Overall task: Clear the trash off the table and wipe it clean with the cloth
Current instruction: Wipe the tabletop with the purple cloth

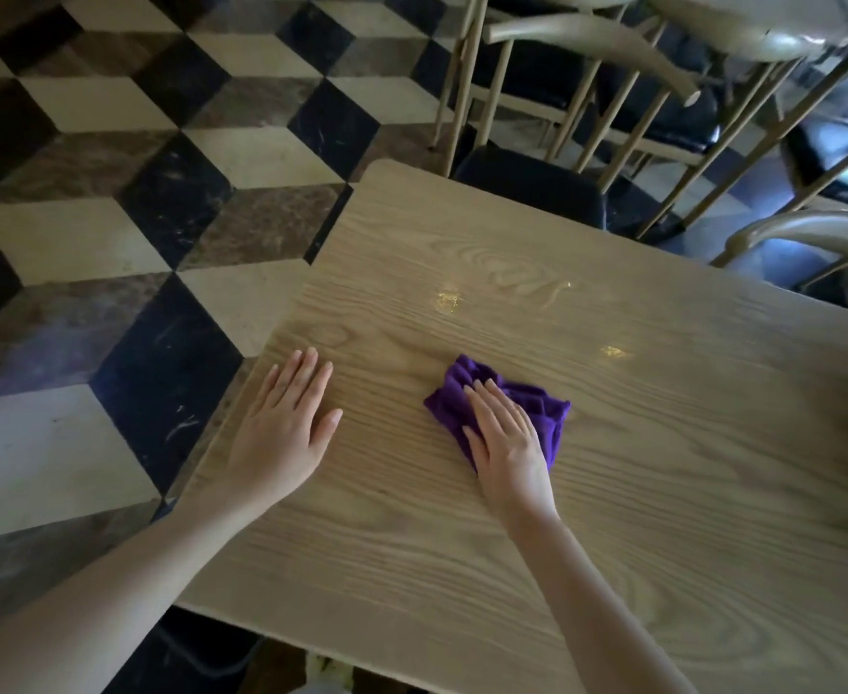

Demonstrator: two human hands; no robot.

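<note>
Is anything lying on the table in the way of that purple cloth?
Nothing visible. The right hand presses the purple cloth flat on the table; only shiny wet patches lie ahead.

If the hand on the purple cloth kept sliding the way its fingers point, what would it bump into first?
Probably nothing solid. The right hand, flat on the purple cloth, points up-left across bare table. Its path passes near a shiny wet-looking patch and then reaches the table's far edge.

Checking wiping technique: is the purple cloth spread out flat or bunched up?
Bunched up. The purple cloth lies crumpled in folds on the table, pressed down under the flat right hand.
</note>
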